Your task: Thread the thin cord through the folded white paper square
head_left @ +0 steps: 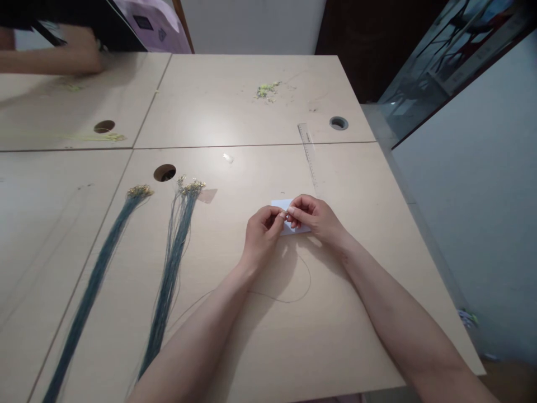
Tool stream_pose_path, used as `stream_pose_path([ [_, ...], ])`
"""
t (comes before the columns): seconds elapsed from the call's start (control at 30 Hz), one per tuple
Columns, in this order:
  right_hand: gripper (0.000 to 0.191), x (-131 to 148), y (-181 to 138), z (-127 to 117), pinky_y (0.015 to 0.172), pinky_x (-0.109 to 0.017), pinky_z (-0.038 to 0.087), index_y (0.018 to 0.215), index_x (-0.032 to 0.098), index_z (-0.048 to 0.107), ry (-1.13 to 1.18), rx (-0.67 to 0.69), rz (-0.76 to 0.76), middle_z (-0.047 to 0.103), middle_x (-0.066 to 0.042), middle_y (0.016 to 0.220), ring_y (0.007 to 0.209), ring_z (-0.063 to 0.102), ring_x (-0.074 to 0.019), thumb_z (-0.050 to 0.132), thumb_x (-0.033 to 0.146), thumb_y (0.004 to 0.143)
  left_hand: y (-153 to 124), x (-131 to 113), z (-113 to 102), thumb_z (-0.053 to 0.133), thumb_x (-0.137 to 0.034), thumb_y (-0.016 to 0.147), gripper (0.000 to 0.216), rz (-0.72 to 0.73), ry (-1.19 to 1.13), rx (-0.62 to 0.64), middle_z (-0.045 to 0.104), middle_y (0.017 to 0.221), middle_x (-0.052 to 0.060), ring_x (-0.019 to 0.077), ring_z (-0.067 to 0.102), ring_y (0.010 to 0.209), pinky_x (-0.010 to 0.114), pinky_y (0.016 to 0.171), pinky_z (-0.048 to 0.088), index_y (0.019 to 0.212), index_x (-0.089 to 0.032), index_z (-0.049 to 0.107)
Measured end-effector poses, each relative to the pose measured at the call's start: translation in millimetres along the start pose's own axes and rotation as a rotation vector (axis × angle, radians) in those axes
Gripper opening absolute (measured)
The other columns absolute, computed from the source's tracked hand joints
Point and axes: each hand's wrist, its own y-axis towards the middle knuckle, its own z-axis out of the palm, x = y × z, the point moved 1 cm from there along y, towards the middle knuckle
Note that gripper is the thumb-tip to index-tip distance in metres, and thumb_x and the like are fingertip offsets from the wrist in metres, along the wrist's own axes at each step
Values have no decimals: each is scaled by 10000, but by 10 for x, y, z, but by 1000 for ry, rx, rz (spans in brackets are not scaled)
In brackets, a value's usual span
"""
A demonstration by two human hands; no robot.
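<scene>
My left hand (265,226) and my right hand (312,215) meet fingertip to fingertip over a small white card (289,229) on the table. Both pinch closed. A thin cord (309,277) loops on the tabletop below them and runs left under my left forearm; its upper end leads toward my fingers. What exactly sits between the fingertips is too small to make out. To the left lie two bundles of blue-green cords, a nearer one (174,274) and a farther one (100,268), each with gold-coloured metal ends at the top.
A clear ruler (308,154) lies beyond my hands. Yellow-green scraps (267,89) are at the back. The table has cable holes, one (165,172) beside the bundles and one (338,123) at the right. Another person's arm (54,59) rests at the far left.
</scene>
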Motion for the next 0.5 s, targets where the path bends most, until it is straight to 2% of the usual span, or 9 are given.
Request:
stream_pose_path([
  [0.5,142,33,-13,7,573,-241,462,747,177,540,-21,5,11,596,17,651,566,559,-90,563,314,779,3,34,1,529,-318,781,175,-3,-41,-10,621,719,34,125,545,667,238,620,394,761,-153,585],
])
